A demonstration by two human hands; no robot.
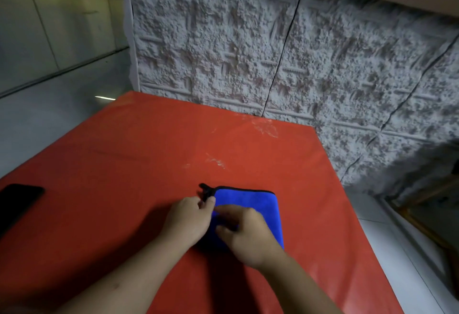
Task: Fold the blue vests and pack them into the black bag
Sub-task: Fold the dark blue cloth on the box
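Note:
A folded blue vest [250, 200] with black edging lies on the red table [149, 154], near its right side. A short black strap or loop [207, 190] sticks out at the vest's far left corner. My left hand [190, 218] pinches that black strap between thumb and fingers at the vest's left edge. My right hand [244, 233] rests on top of the vest with curled fingers, covering its near half. No black bag is in view.
A black phone-like slab [17, 204] lies at the table's left edge. A rough white textured wall [273, 53] stands right behind the table. Tiled floor shows on the left and right, with a wooden frame [422, 221] low on the right.

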